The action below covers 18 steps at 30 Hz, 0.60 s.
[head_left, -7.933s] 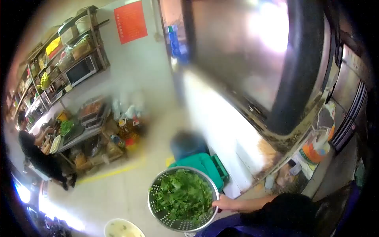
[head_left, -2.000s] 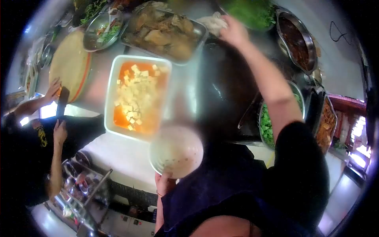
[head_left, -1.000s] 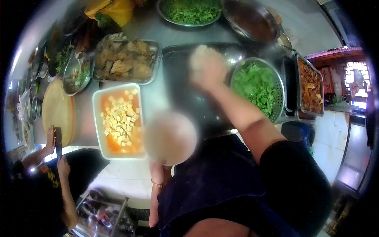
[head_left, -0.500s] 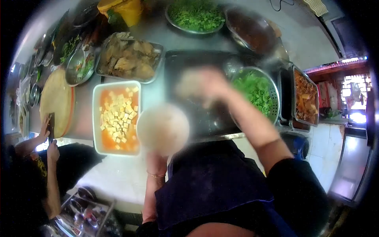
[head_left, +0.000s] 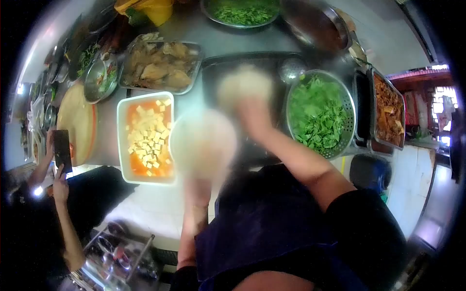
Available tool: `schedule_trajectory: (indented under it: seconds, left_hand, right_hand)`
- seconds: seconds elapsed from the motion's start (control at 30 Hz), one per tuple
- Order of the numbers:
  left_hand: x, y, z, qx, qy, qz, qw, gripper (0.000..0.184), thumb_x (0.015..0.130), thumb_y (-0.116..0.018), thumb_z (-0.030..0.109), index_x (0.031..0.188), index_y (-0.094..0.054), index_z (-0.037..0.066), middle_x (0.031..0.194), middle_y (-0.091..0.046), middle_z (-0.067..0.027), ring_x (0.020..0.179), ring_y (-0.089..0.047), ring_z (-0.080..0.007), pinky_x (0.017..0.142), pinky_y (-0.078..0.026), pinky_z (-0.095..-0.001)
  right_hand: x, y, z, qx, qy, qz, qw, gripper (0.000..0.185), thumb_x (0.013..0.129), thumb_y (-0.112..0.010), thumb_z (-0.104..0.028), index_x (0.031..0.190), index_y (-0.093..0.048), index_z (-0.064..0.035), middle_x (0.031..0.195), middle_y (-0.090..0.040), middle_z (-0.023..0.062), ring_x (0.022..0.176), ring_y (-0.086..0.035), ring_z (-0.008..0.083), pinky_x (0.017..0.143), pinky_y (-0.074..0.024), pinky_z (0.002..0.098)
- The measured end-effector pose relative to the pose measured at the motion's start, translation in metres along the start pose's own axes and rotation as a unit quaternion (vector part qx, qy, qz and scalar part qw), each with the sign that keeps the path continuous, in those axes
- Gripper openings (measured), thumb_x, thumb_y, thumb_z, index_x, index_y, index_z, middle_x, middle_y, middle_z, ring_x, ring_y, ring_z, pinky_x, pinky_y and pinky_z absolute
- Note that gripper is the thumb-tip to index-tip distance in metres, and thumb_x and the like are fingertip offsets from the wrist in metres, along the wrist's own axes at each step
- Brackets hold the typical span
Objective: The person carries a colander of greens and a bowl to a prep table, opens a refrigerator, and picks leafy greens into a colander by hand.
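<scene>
My left hand (head_left: 198, 190) grips a round white bowl (head_left: 203, 145) from below, in front of my apron; steam or blur softens its outline and whatever is inside. Over a dark tray (head_left: 213, 109) set in the counter, my right hand (head_left: 255, 114) is stretched forward. At its fingers is a pale, roundish mass (head_left: 245, 85), too blurred to name, and the fingers themselves are hidden. Left of the bowl stands a white tray (head_left: 121, 145) of pale cubes like tofu (head_left: 154, 140) in orange liquid. A steel colander of green leaves (head_left: 320, 116) sits right of my right hand.
Behind lie a metal tray of brown meat pieces (head_left: 162, 70), a bowl of chopped greens (head_left: 242, 14) and a pot of dark red sauce (head_left: 315, 24). At left, another person's hands (head_left: 59, 186) hold a dark cleaver (head_left: 62, 150) by a round chopping board (head_left: 80, 121).
My right hand has moved forward over the dark tray with the pale mass, which now looks wider and rounder. The view has shifted slightly. The other person's cleaver has turned flat toward me.
</scene>
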<state>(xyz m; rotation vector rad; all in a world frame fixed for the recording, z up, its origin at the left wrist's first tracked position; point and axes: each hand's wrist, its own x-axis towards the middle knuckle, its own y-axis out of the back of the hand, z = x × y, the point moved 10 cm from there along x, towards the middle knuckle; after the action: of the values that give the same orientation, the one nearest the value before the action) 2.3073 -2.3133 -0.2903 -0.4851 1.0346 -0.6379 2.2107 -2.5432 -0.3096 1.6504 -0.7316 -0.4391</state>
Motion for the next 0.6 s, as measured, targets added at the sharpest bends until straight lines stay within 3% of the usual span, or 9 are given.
schedule_trajectory:
  seconds: [0.13, 0.17, 0.2, 0.27, 0.37, 0.43, 0.5, 0.57, 0.6]
  left_hand:
    - [0.065, -0.005, -0.004, 0.106, -0.052, -0.001, 0.993, 0.043, 0.089, -0.046, 0.009, 0.13, -0.039, 0.0, 0.129, -0.049, -0.0159, 0.118, -0.049, -0.0271, 0.098, -0.044, -0.0406]
    - [0.071, -0.006, -0.022, -0.066, 0.026, 0.065, 0.995, 0.041, 0.09, -0.046, 0.012, 0.129, -0.04, 0.001, 0.129, -0.049, -0.016, 0.117, -0.049, -0.0272, 0.098, -0.044, -0.0407]
    - [0.091, 0.006, -0.014, 0.179, -0.08, -0.007, 0.981, 0.04, 0.091, -0.048, 0.015, 0.127, -0.041, 0.001, 0.125, -0.051, -0.0151, 0.115, -0.051, -0.0276, 0.097, -0.045, -0.0407]
    - [0.071, -0.024, -0.036, -0.043, 0.037, 0.059, 0.997, 0.04, 0.092, -0.054, 0.025, 0.124, -0.045, 0.002, 0.113, -0.057, -0.0093, 0.104, -0.057, -0.0255, 0.093, -0.046, -0.0379]
    - [0.061, -0.026, -0.053, 0.26, -0.089, -0.081, 0.958, 0.04, 0.088, -0.059, 0.022, 0.122, -0.048, 0.005, 0.11, -0.057, -0.0075, 0.102, -0.056, -0.0236, 0.091, -0.046, -0.0363]
    - [0.041, -0.071, -0.06, 0.486, -0.209, -0.113, 0.841, 0.046, 0.081, -0.067, 0.019, 0.122, -0.05, 0.008, 0.112, -0.056, -0.0085, 0.103, -0.054, -0.0247, 0.091, -0.043, -0.0397]
    - [0.032, -0.145, -0.07, 0.679, -0.302, -0.15, 0.652, 0.056, 0.074, -0.074, 0.02, 0.124, -0.05, 0.012, 0.119, -0.052, -0.011, 0.11, -0.048, -0.0291, 0.095, -0.038, -0.0456]
    - [0.033, -0.208, -0.086, 0.803, -0.376, -0.166, 0.431, 0.07, 0.068, -0.077, 0.027, 0.13, -0.047, 0.018, 0.129, -0.045, -0.0148, 0.123, -0.037, -0.0368, 0.102, -0.028, -0.0534]
    - [0.063, -0.203, -0.098, 0.836, -0.389, -0.111, 0.37, 0.072, 0.068, -0.075, 0.032, 0.133, -0.044, 0.022, 0.132, -0.042, -0.0146, 0.125, -0.034, -0.0383, 0.103, -0.025, -0.0551]
  right_hand:
    - [-0.05, 0.04, -0.018, 0.015, 0.011, -0.075, 0.997, 0.038, 0.071, -0.066, -0.02, 0.108, -0.063, -0.0151, 0.117, -0.051, 0.0097, 0.104, -0.048, 0.0319, 0.085, -0.0436, 0.0431]
    - [-0.057, 0.052, -0.017, 0.081, 0.015, -0.076, 0.994, 0.038, 0.071, -0.066, -0.02, 0.108, -0.062, -0.0146, 0.117, -0.051, 0.0099, 0.105, -0.048, 0.0315, 0.086, -0.0435, 0.0424]
    - [-0.066, 0.061, -0.014, 0.147, 0.016, -0.075, 0.986, 0.039, 0.071, -0.067, -0.021, 0.109, -0.062, -0.0141, 0.117, -0.052, 0.0101, 0.106, -0.049, 0.0311, 0.087, -0.0435, 0.0418]
    - [-0.08, 0.104, -0.006, 0.21, 0.027, -0.041, 0.976, 0.039, 0.073, -0.066, -0.023, 0.111, -0.062, -0.0139, 0.116, -0.055, 0.0105, 0.109, -0.05, 0.0284, 0.09, -0.0427, 0.0393]
    - [-0.13, 0.189, 0.047, 0.118, 0.032, 0.082, 0.989, 0.014, 0.075, -0.065, -0.02, 0.086, -0.065, -0.0107, 0.094, -0.062, 0.0081, 0.089, -0.058, 0.0263, 0.076, -0.0471, 0.0392]
    - [-0.194, 0.183, 0.131, 0.144, -0.152, 0.047, 0.977, 0.019, 0.078, -0.064, -0.02, 0.066, -0.058, -0.0061, 0.065, -0.059, 0.0099, 0.063, -0.058, 0.0238, 0.055, -0.0438, 0.0405]
    - [-0.281, 0.155, 0.207, 0.222, -0.412, -0.032, 0.883, 0.033, 0.086, -0.059, -0.03, 0.065, -0.055, -0.0044, 0.059, -0.056, 0.0078, 0.06, -0.058, 0.02, 0.051, -0.0459, 0.035]
    - [-0.338, 0.124, 0.227, 0.432, -0.56, -0.035, 0.706, 0.037, 0.09, -0.053, -0.038, 0.077, -0.057, -0.0041, 0.064, -0.058, 0.0075, 0.061, -0.059, 0.0183, 0.05, -0.0478, 0.031]
    - [-0.359, 0.109, 0.227, 0.521, -0.615, -0.038, 0.59, 0.04, 0.091, -0.05, -0.042, 0.083, -0.058, -0.0039, 0.066, -0.059, 0.0073, 0.061, -0.059, 0.0175, 0.049, -0.0488, 0.029]
